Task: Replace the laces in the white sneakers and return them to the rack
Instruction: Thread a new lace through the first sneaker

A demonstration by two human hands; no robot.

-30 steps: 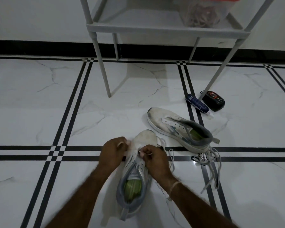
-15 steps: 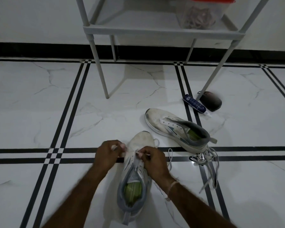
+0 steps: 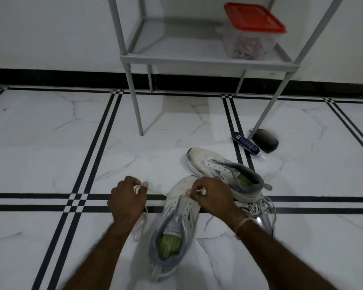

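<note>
A white sneaker [image 3: 177,225] with a grey collar and green insole lies on the floor in front of me, toe pointing away. A white lace [image 3: 155,192] runs through its lowest eyelets. My left hand [image 3: 127,200] pinches one end of the lace, pulled out to the left of the shoe. My right hand [image 3: 211,196] pinches the other end above the toe. The second white sneaker [image 3: 216,166] lies behind, tipped on its side, without a lace. A loose pile of old laces [image 3: 262,208] sits just right of my right wrist.
A grey metal rack [image 3: 197,59] stands against the wall, its front legs on the floor ahead. On its shelf is a clear container with a red lid [image 3: 252,32]. A blue tube [image 3: 246,144] and a dark round object [image 3: 265,140] lie by the right leg.
My left hand has moved left, away from the shoe, drawing the lace out. My head has tilted up, so more of the rack and the red-lidded container show.
</note>
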